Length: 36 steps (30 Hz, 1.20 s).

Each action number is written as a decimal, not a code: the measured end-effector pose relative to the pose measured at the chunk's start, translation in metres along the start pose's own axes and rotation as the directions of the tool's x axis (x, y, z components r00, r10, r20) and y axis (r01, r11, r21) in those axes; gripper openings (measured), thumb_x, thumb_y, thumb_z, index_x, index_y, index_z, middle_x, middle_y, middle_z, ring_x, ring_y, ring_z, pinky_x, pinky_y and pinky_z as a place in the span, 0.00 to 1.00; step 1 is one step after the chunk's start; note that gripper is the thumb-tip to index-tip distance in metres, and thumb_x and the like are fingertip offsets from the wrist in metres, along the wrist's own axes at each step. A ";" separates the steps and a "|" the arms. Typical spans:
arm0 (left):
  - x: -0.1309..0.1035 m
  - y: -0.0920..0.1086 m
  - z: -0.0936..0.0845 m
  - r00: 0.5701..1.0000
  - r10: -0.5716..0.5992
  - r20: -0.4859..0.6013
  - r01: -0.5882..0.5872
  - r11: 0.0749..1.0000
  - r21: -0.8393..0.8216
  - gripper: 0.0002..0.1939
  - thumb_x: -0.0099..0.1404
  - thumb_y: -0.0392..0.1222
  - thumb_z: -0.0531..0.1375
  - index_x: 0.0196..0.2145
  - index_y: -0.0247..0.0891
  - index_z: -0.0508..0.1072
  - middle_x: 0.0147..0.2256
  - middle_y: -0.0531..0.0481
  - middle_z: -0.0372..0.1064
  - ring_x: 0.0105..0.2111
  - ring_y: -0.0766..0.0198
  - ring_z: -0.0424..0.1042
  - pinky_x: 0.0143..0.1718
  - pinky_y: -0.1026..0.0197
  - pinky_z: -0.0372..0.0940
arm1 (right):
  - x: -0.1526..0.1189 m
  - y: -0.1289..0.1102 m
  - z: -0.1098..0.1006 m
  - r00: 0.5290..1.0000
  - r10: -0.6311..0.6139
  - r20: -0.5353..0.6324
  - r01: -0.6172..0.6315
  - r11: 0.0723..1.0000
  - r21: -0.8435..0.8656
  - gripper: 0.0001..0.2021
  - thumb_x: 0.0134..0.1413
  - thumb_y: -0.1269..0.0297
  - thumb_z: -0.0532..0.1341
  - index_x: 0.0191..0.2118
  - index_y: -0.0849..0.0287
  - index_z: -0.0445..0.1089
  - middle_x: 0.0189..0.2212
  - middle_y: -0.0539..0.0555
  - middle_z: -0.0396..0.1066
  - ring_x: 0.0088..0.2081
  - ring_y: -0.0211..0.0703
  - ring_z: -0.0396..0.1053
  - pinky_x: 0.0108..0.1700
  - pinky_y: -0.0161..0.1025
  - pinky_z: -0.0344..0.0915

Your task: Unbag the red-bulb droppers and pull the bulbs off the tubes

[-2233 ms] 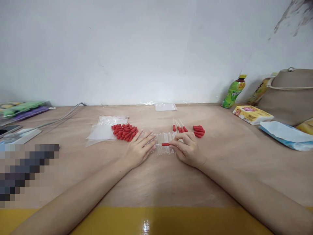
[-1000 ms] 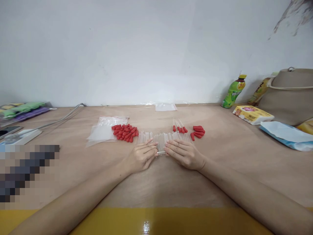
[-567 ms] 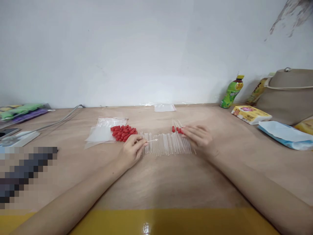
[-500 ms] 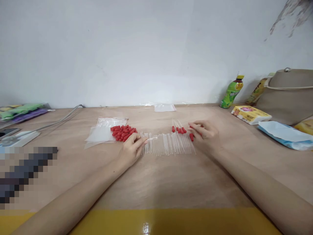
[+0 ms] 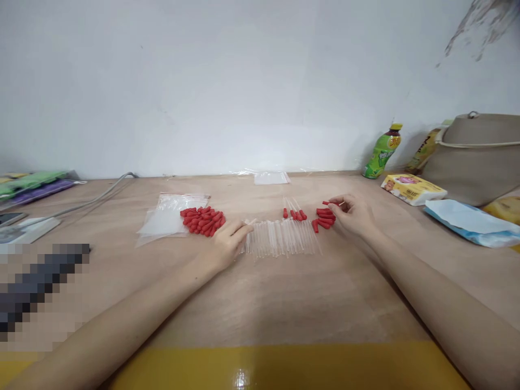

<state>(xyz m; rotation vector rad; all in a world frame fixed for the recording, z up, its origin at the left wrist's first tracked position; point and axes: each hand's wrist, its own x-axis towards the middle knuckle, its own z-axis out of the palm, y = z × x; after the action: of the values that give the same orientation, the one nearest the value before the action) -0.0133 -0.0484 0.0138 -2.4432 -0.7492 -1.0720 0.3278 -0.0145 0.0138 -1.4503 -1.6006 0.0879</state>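
Observation:
My left hand [image 5: 231,241] is closed in a pinch at the left end of a row of clear dropper tubes [image 5: 280,238]; a bit of one clear tube shows at its fingertips. Between thumb and fingers, my right hand [image 5: 353,214] holds a red rubber dropper bulb [image 5: 331,203]. Just left of that hand lies a small group of loose red bulbs [image 5: 325,219]. Several assembled droppers [image 5: 298,215], red bulbs on clear tubes, rest behind the row. A larger pile of red bulbs [image 5: 203,220] sits beyond my left hand.
Clear plastic bags [image 5: 162,216] lie by the larger pile, and another small bag [image 5: 271,177] is near the wall. At the right stand a green bottle [image 5: 382,151], a yellow tissue pack [image 5: 413,189], a blue-white packet [image 5: 471,222] and a beige bag [image 5: 479,162]. A grey cable [image 5: 97,197] runs at left.
My right hand has lifted slightly away from the small bulb group, uncovering it, and now pinches one bulb. The tube in my left hand shows less than before.

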 end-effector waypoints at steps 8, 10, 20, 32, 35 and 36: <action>0.000 0.010 0.003 0.971 -0.025 0.236 0.025 1.000 0.001 0.09 0.65 0.33 0.48 0.34 0.35 0.68 0.31 0.47 0.65 0.31 0.63 0.64 0.31 0.62 0.63 | -0.001 0.000 -0.006 0.983 -0.083 0.163 0.102 0.988 -0.113 0.12 0.43 0.54 0.60 0.26 0.57 0.71 0.22 0.51 0.69 0.24 0.39 0.61 0.26 0.36 0.57; 0.000 0.013 0.000 0.962 -0.036 0.272 0.051 0.998 -0.046 0.08 0.65 0.37 0.50 0.36 0.35 0.68 0.34 0.46 0.65 0.33 0.63 0.65 0.34 0.61 0.64 | -0.001 0.001 -0.006 0.974 -0.138 0.180 0.167 0.973 -0.160 0.10 0.44 0.56 0.60 0.25 0.56 0.72 0.25 0.51 0.70 0.29 0.41 0.64 0.31 0.38 0.59; 0.008 0.016 -0.015 0.907 0.016 0.421 0.015 0.997 -0.071 0.24 0.61 0.54 0.54 0.50 0.36 0.65 0.50 0.38 0.62 0.51 0.50 0.61 0.49 0.47 0.60 | -0.003 -0.006 -0.002 0.967 -0.216 0.137 0.245 0.936 -0.253 0.12 0.49 0.55 0.58 0.27 0.56 0.74 0.27 0.54 0.69 0.32 0.44 0.63 0.34 0.40 0.56; 0.007 0.003 -0.013 0.799 0.029 0.601 0.003 0.999 -0.051 0.25 0.66 0.52 0.47 0.58 0.42 0.55 0.57 0.42 0.56 0.57 0.57 0.55 0.59 0.43 0.41 | -0.012 -0.036 0.033 0.966 -0.238 0.096 0.255 0.842 -0.475 0.14 0.50 0.55 0.58 0.22 0.54 0.75 0.30 0.55 0.68 0.35 0.46 0.59 0.36 0.45 0.48; 0.006 0.003 -0.012 0.805 0.020 0.593 0.011 0.999 -0.048 0.24 0.66 0.52 0.47 0.57 0.42 0.57 0.56 0.41 0.56 0.57 0.55 0.56 0.58 0.41 0.43 | -0.012 -0.037 0.037 0.973 -0.211 0.091 0.229 0.846 -0.482 0.15 0.49 0.55 0.57 0.20 0.54 0.74 0.30 0.56 0.68 0.35 0.47 0.59 0.36 0.46 0.49; 0.006 0.003 -0.012 0.809 0.019 0.588 0.011 0.999 -0.047 0.24 0.66 0.52 0.47 0.57 0.42 0.57 0.56 0.40 0.57 0.56 0.55 0.56 0.57 0.41 0.44 | -0.012 -0.038 0.038 0.974 -0.204 0.094 0.224 0.847 -0.482 0.15 0.49 0.55 0.57 0.20 0.54 0.74 0.30 0.56 0.68 0.35 0.47 0.59 0.36 0.46 0.49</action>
<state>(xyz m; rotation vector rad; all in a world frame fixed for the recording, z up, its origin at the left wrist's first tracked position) -0.0144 -0.0553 0.0252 -2.8430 -0.8970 -0.2998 0.2733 -0.0161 0.0089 -1.6363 -1.8960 -0.4571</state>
